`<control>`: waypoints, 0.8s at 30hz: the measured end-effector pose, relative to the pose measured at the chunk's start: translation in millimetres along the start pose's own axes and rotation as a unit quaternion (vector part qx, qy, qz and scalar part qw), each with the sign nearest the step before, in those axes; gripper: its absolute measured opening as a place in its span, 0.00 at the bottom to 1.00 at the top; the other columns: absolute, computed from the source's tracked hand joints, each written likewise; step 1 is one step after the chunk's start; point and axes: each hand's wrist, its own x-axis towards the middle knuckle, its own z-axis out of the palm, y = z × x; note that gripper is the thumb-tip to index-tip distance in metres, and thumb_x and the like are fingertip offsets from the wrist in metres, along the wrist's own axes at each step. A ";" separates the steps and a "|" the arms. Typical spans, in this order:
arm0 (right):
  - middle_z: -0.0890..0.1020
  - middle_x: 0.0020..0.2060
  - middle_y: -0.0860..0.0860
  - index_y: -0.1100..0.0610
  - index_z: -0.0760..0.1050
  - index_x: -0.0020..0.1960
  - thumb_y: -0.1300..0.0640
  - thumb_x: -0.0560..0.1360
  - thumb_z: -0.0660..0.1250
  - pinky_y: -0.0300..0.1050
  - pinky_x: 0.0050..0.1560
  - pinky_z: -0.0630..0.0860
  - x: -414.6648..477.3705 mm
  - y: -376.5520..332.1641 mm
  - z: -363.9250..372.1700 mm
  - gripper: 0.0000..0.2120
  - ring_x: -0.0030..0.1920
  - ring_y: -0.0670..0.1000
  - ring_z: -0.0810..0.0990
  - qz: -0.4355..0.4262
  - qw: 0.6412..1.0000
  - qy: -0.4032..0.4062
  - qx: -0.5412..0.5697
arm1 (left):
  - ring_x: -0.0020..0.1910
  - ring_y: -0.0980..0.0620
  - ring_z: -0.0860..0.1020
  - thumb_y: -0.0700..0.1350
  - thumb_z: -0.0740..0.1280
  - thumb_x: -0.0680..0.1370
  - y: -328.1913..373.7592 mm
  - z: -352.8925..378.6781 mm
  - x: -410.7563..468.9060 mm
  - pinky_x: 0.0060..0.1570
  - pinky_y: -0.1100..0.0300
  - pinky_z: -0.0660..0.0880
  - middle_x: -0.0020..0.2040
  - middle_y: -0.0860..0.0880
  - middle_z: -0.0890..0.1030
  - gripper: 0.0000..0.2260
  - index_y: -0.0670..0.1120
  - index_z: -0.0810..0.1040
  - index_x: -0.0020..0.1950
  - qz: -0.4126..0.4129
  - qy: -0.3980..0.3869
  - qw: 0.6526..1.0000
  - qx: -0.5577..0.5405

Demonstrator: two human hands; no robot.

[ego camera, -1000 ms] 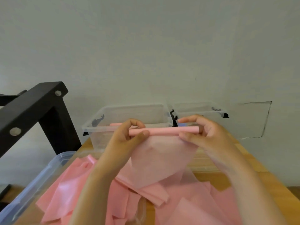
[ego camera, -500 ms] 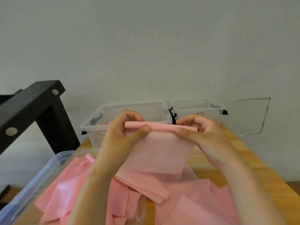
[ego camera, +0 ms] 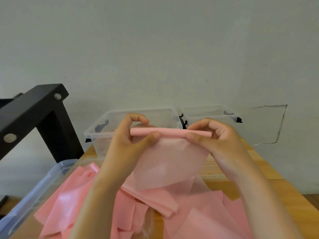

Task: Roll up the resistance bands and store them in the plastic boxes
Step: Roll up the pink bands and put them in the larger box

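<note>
Thumbs and fingers (ego camera: 153, 136) of the left hand (ego camera: 127, 135) and right hand (ego camera: 219, 135) pinch the rolled end of the pink resistance band (ego camera: 170, 131), held just in front of the clear plastic box (ego camera: 96, 134). Against a second ago, the roll has risen to the box's rim level and barely thickened. The hanging tail (ego camera: 170, 161) remains long, so storing is judged some way off.

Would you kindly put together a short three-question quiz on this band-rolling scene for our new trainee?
1. True or false: the left hand and the right hand both pinch the partly rolled pink band.
2. The rolled part sits at the band's: A top edge; B bottom edge; C middle.
3. Fill in: the loose bands lying beneath the hands are ___ in colour.
Key: 1 true; 2 A; 3 pink.
</note>
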 end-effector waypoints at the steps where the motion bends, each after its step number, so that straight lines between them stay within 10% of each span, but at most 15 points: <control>1: 0.84 0.38 0.51 0.51 0.81 0.36 0.65 0.67 0.74 0.32 0.39 0.73 0.3 -0.3 -0.8 0.09 0.40 0.45 0.80 -0.007 1.000 -0.004 0.010 | 0.35 0.53 0.80 0.52 0.70 0.67 1.2 -0.2 -1.2 0.35 0.61 0.75 0.39 0.49 0.84 0.14 0.52 0.73 0.50 -0.009 -0.004 1.000 0.006; 20: 0.83 0.36 0.47 0.55 0.80 0.44 0.62 0.66 0.73 0.30 0.37 0.72 -1.8 -2.5 -6.2 0.07 0.37 0.43 0.80 0.048 0.996 -0.071 -0.004 | 0.46 0.44 0.81 0.39 0.73 0.71 -1.4 -2.4 1.1 0.46 0.51 0.77 0.48 0.45 0.84 0.13 0.51 0.72 0.48 0.015 -0.009 1.000 0.003; 24: 0.83 0.36 0.48 0.54 0.81 0.40 0.65 0.67 0.73 0.30 0.38 0.73 0.0 0.1 -4.2 0.07 0.38 0.43 0.80 0.015 1.000 -0.027 0.001 | 0.44 0.47 0.81 0.56 0.69 0.68 -1.6 -1.7 -1.9 0.46 0.50 0.76 0.51 0.41 0.82 0.14 0.53 0.75 0.50 -0.026 -0.037 0.999 0.004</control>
